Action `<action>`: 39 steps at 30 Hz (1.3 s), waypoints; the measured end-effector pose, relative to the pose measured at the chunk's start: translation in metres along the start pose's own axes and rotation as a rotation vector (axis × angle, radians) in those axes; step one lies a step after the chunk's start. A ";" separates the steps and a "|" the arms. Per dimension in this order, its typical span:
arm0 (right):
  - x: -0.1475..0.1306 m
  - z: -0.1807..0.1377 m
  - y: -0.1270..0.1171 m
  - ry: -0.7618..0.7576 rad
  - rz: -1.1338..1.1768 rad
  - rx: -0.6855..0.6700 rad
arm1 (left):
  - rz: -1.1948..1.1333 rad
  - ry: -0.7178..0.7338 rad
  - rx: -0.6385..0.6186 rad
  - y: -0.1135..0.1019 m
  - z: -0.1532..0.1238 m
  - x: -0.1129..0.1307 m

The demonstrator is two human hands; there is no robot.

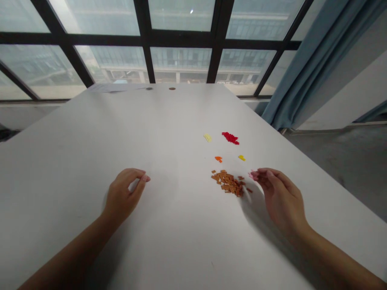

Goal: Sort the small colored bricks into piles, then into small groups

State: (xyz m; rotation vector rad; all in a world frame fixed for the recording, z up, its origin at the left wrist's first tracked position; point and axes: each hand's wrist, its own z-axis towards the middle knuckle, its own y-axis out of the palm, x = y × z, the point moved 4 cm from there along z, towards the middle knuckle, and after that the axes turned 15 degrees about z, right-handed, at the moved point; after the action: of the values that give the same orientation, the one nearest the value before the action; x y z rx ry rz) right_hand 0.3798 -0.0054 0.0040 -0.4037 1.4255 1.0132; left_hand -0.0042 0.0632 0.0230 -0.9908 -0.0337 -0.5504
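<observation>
Pinching closed, L hand [124, 194], R hand [282, 197] loosely curled by pink pcs [251, 175], hold unclear, brown pcs [231, 185] nearby

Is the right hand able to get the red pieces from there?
Probably yes: the red pieces lie a little beyond the right hand, with only low yellow pieces roughly between. It seems to hold something pink, though.

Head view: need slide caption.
Bare right hand beside a loose pile of small brown rectangular pieces, left hand farther off, over a white table.
</observation>
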 end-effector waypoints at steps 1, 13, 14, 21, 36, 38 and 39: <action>0.001 -0.004 -0.002 0.008 0.015 0.017 | 0.002 0.012 -0.007 0.000 0.000 0.000; 0.029 -0.007 0.019 -0.011 -0.015 -0.080 | -0.003 -0.003 -0.045 -0.002 0.000 0.001; 0.028 -0.005 0.018 -0.030 -0.028 -0.091 | -0.005 -0.003 -0.043 -0.003 0.000 0.001; -0.004 0.034 -0.005 -0.188 -0.238 -0.106 | 0.000 0.033 -0.027 -0.004 -0.001 0.004; -0.003 0.043 -0.028 -0.548 -1.004 -0.568 | -0.007 -0.043 -0.074 -0.005 -0.001 0.003; -0.006 0.043 -0.025 -0.552 -0.998 -0.570 | -0.001 -0.056 -0.079 -0.005 -0.001 0.003; -0.008 0.043 -0.021 -0.556 -0.993 -0.576 | 0.003 -0.063 -0.084 -0.005 -0.001 0.003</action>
State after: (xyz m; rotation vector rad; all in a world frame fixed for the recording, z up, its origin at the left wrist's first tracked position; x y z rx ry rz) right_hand 0.4240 0.0129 0.0113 -1.0270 0.2916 0.5921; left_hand -0.0045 0.0591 0.0274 -1.0901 -0.0652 -0.5211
